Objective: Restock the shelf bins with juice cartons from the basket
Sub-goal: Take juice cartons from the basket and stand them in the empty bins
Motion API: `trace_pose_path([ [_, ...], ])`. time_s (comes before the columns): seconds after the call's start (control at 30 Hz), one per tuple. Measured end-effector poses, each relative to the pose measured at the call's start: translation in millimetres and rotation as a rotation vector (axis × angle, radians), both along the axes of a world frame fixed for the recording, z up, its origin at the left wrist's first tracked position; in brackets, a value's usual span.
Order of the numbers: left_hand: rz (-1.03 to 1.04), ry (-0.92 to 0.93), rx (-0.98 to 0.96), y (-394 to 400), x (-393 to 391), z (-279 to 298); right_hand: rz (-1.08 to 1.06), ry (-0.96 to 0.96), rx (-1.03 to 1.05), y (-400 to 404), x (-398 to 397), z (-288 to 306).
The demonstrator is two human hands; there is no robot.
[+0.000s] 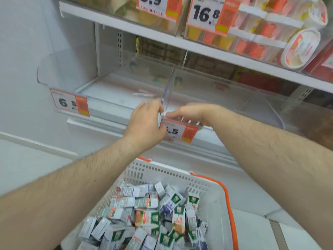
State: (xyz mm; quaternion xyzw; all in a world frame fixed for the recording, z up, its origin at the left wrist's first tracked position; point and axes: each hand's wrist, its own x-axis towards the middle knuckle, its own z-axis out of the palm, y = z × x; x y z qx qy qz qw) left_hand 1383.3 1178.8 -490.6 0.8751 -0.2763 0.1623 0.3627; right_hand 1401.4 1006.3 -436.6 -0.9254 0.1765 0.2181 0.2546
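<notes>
Store shelf, clear bins (207, 91) nearly bare.
Left hand (146, 123) and right hand (189, 113) both pinch the clear divider (166, 92) front; below them, basket (214, 192) holds juice cartons (144, 219).

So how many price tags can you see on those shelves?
4. Two hang on the top shelf: one cut off at the top and the 16.8. Two on the lower shelf: one far left, one by the hands. More may lie outside the view.
</notes>
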Motion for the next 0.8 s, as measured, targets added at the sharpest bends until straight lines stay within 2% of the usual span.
trace_pose_path([
  [0.1,-0.058,-0.259,0.083,2.3,-12.7,-9.2,-0.054,-0.472,-0.295,6.1,-25.4,2.0],
  [0.17,-0.097,-0.35,0.125,4.9,-21.1,-18.6,-0.04,-0.834,-0.413,10.4,-52.8,-4.7],
  [0.23,-0.163,-0.321,0.199,7.4,-29.4,-29.3,0.049,-1.088,-0.371,18.0,-83.7,-20.1],
  [0.27,-0.204,-0.234,0.241,8.5,-34.3,-35.2,0.088,-1.13,-0.31,21.1,-97.8,-30.9],
  [0.33,-0.265,-0.003,0.345,10.2,-41.5,-50.8,0.114,-1.062,-0.203,22.9,-119.4,-59.3],
  [0.5,-0.33,0.334,0.666,15.6,-45.8,-97.1,-0.01,-0.61,-0.036,14.5,-144.2,-133.4],
  [0.6,-0.329,0.419,0.777,17.3,-44.2,-123.3,-0.149,-0.458,0.081,4.6,-146.0,-167.1],
  [0.73,-0.314,0.509,0.803,7.3,-41.1,-160.5,-0.494,-0.307,0.29,-13.0,-137.5,-217.8],
  [0.8,-0.324,0.514,0.844,-1.5,-40.4,-180.5,-0.533,-0.174,0.304,-18.6,-135.4,-242.8],
])
